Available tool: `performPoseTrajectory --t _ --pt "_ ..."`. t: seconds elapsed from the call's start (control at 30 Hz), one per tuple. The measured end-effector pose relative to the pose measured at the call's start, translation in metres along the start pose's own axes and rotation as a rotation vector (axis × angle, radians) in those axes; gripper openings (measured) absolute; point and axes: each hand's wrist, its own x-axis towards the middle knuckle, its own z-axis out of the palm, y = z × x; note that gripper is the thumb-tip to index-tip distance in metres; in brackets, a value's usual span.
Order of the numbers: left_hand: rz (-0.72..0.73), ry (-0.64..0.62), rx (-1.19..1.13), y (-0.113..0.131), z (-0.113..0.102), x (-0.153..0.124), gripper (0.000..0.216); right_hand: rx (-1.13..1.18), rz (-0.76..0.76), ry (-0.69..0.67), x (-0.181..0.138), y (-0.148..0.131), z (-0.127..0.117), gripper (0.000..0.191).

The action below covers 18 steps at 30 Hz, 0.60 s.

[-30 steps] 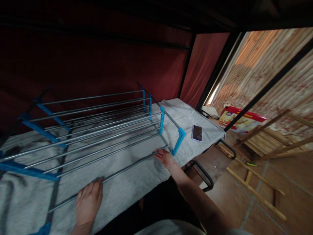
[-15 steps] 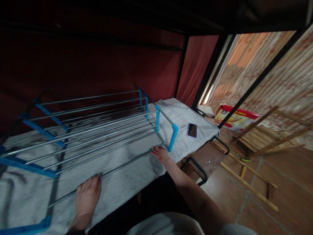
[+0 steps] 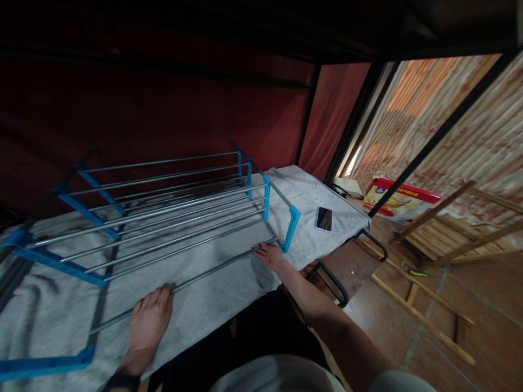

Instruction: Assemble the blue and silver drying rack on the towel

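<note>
A rack of grey metal rods [image 3: 192, 206] with blue plastic brackets [image 3: 77, 267] lies on a bed with a grey blanket [image 3: 229, 321]. Its nearest metal rod [image 3: 212, 270] runs across in front of me, low over the blanket. Toward the left end of this rod, my left hand [image 3: 152, 314] is closed over it, back of the hand up. My right hand [image 3: 267, 255] grips the same rod close to its right end, beside a blue corner bracket [image 3: 291, 228]. The undersides of the fingers are hidden.
A phone [image 3: 324, 219] lies on the blanket to the right. Beyond the bed's black metal rail [image 3: 373, 242] are a red and yellow box [image 3: 402, 201], wooden frame pieces [image 3: 423, 318] and green-handled pliers [image 3: 414, 271] on the tiled floor. Dark posts and a red curtain [image 3: 196, 120] stand behind.
The whole view has shifted slightly, so the rack and surroundings appear a little farther right. Both hands keep their hold on the rod, at nearly the same places.
</note>
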Motion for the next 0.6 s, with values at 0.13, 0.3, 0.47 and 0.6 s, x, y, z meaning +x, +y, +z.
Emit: performPoseTrajectory --t 0.13,0.3,0.47,0.6 --pt "-0.022 -0.007 -0.018 0.004 -0.002 -0.003 0.041 0.000 -0.002 0.008 -0.002 0.000 0.000 0.014" --pt "-0.069 0.017 -0.031 0.009 -0.001 -0.002 0.040 0.007 0.000 0.001 -0.006 -0.002 0.001 0.014" --pt "-0.113 0.063 -0.078 0.008 0.006 -0.001 0.040 0.008 0.004 -0.020 -0.010 -0.004 0.001 0.014" --pt "-0.099 0.079 -0.099 0.008 0.010 -0.003 0.041 0.045 -0.013 -0.059 -0.010 -0.002 -0.003 0.011"
